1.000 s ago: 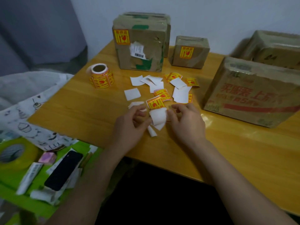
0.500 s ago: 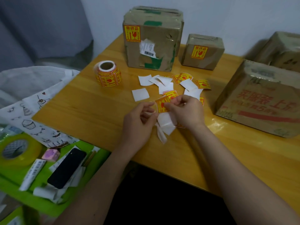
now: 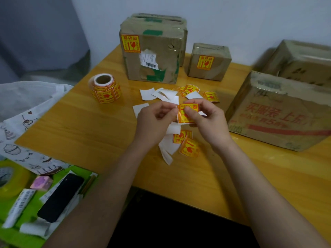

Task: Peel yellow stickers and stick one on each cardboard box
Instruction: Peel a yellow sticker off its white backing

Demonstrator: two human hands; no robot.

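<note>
Both hands hover over the wooden table (image 3: pixel 89 133), holding one yellow sticker (image 3: pixel 186 113) between them. My right hand (image 3: pixel 207 120) pinches its front with the thumb; my left hand (image 3: pixel 155 122) pinches its left edge. A tall cardboard box (image 3: pixel 154 51) at the back carries a yellow sticker (image 3: pixel 130 43). The small box (image 3: pixel 208 61) beside it has one (image 3: pixel 205 62) too. The large box (image 3: pixel 279 111) on the right and the box behind it (image 3: pixel 300 59) show none. A sticker roll (image 3: pixel 105 88) stands at the left.
Loose yellow stickers (image 3: pixel 189 146) and white backing papers (image 3: pixel 147 93) lie scattered under and beyond my hands. Off the table's left edge sit a black phone (image 3: pixel 60 197), a yellow tape roll (image 3: pixel 10 178), a pink cube (image 3: pixel 41 182) and printed cloth (image 3: pixel 21 133).
My hands have risen from the table with a yellow sticker held between them. The camera view has shifted, so the boxes appear further right.
</note>
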